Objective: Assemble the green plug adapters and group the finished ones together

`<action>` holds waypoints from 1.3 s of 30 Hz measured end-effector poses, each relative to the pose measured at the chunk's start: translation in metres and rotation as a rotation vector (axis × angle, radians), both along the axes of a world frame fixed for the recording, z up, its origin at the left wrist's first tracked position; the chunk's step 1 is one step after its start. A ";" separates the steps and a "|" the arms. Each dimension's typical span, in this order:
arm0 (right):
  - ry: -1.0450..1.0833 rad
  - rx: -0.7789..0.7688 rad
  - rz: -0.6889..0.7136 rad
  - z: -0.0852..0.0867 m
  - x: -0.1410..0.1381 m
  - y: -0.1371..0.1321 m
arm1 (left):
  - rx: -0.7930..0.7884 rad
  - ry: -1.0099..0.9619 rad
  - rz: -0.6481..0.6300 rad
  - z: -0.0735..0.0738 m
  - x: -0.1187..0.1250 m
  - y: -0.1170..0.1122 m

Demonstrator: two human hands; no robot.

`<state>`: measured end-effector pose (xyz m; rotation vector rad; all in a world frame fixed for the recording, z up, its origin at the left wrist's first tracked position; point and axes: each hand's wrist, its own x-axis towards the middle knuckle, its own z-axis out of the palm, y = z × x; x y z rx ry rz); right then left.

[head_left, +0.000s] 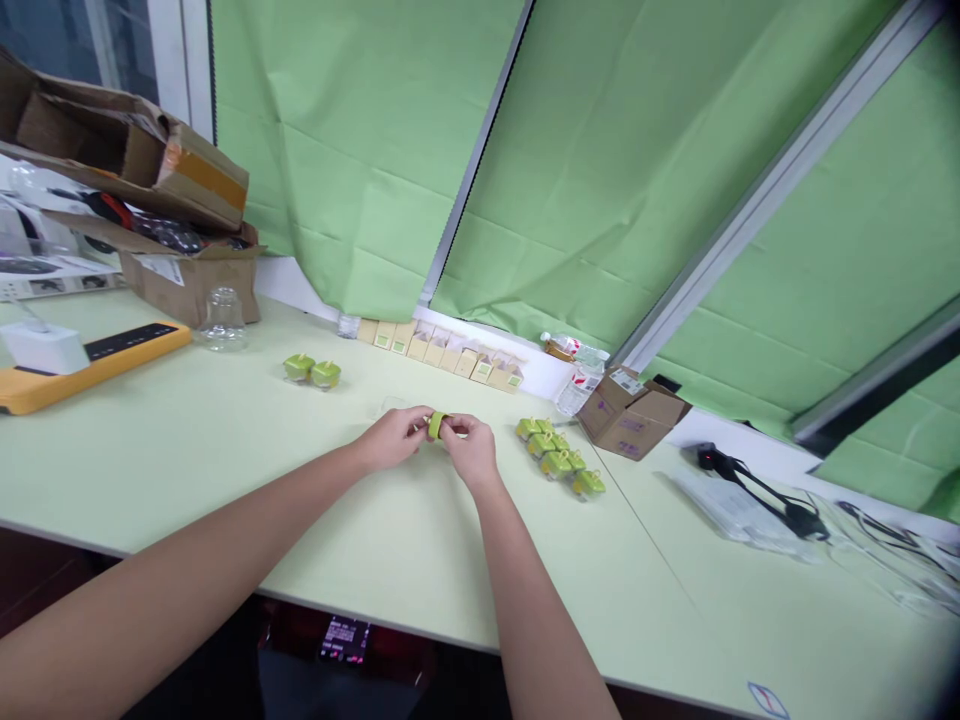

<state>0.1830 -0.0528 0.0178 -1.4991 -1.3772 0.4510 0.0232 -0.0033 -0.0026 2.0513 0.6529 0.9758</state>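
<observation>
Both my hands meet over the middle of the pale green table (225, 450). My left hand (394, 436) and my right hand (472, 447) pinch one small green piece (437, 425) between their fingertips, just above the tabletop. A cluster of several similar green pieces (559, 456) lies a short way to the right of my right hand. Two more green pieces (312, 370) sit farther back on the left.
A row of small beige boxes (442, 352) lines the back edge under the green curtain. A small cardboard box (631, 410) and plastic bottles (577, 390) stand at the right. A glass jar (222, 322), yellow device (90, 362) and large cartons (127, 170) are left. Black cables (757, 490) lie far right.
</observation>
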 end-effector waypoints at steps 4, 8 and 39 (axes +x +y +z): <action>0.087 -0.015 0.003 -0.001 0.001 0.001 | 0.142 0.100 0.094 0.007 -0.003 -0.003; 0.171 -0.029 0.029 -0.001 0.002 0.002 | 0.265 0.177 0.153 0.012 -0.005 -0.006; 0.037 -0.037 0.035 0.006 0.001 -0.004 | 0.362 0.157 0.083 0.004 -0.002 -0.001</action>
